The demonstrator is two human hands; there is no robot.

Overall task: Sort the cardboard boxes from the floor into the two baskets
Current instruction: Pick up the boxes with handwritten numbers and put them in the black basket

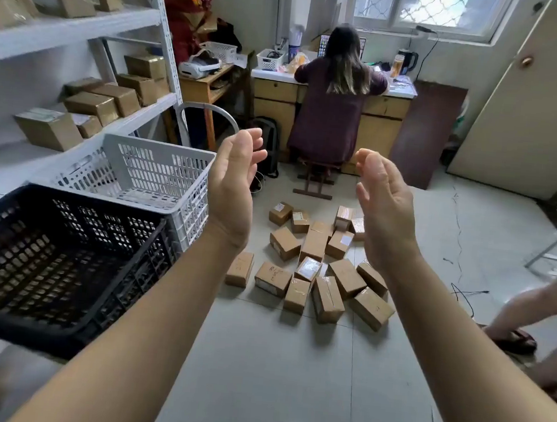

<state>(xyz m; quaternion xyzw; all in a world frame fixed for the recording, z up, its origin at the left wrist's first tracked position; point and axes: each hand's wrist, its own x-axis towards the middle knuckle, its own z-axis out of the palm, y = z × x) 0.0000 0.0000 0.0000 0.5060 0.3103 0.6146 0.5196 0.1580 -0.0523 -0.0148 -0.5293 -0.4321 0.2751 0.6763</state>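
Head: boxes (314,246) partly behind right hand (384,213)

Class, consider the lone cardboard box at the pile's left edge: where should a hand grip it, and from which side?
Probably best: grip the leftmost box across its long side faces, from above: it lies flat, apart from its neighbours, both sides exposed.

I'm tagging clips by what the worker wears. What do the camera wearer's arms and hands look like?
The left forearm and right forearm are bare to the picture's edge, with no sleeves in view. The left hand and right hand wear no gloves, and no watch, bracelet or ring shows on either.
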